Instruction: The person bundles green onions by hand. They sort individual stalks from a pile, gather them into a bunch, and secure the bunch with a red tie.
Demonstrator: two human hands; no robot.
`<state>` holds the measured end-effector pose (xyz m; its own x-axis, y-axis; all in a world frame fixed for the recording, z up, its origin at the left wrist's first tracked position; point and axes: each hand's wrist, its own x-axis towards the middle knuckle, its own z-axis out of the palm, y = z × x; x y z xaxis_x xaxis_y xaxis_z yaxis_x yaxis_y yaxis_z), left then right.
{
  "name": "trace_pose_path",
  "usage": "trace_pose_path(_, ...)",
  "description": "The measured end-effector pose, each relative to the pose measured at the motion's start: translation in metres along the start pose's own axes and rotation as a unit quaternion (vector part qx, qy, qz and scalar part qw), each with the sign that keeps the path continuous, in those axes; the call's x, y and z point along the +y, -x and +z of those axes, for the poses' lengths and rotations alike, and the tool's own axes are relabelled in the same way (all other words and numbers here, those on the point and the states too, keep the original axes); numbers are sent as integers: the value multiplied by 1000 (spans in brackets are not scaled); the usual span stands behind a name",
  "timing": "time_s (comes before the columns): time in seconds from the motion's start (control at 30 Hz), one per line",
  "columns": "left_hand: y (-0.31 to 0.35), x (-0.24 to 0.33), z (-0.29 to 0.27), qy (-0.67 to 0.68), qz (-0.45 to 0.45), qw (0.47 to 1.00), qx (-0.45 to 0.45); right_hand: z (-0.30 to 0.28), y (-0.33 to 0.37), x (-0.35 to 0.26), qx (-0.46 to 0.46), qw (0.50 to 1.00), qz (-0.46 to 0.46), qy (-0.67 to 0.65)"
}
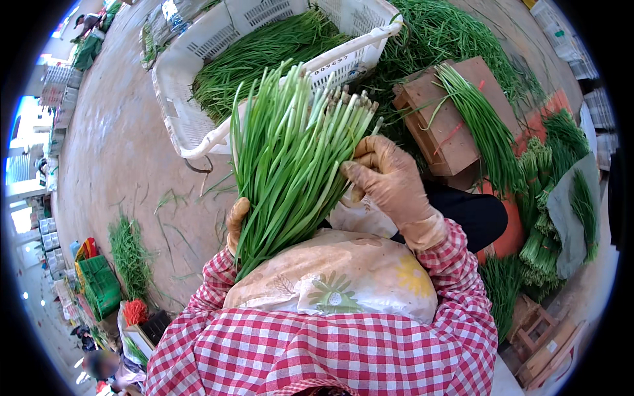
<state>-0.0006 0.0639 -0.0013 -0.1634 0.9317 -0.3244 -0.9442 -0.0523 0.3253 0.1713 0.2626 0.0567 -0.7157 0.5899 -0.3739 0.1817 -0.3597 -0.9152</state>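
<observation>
A thick bunch of garlic chives (284, 158) leans upright against my lap, pale stalk ends up at the right and green leaves toward me. My left hand (236, 221), gloved in stained tan, is closed round the left side of the bunch; most of its fingers are hidden behind the leaves. At the bunch's right edge, my right hand (389, 181), in the same kind of glove, has thumb and forefinger pinched together. A stalk from the edge appears to run into that pinch. Just beyond the bunch stands a white plastic crate (181, 129) holding more loose chives (264, 56).
A brown box (439, 132) at the right carries a chive bundle (485, 129). Loose chives (456, 46) are heaped behind it. Tied bundles (545, 237) lie farther right beside a grey cloth (573, 221). At the left are scattered chives (130, 254) and a green crate (99, 287).
</observation>
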Motion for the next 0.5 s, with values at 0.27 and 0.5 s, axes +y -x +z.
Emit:
trace_pose_path(0.27, 13, 7, 8, -14, 15, 999, 39, -51, -10, -9, 53, 972, -122, 195)
trace_pose_path(0.5, 12, 8, 2, -25, -1, 999, 43, -33, -17, -40, 77, 761, -444, 467)
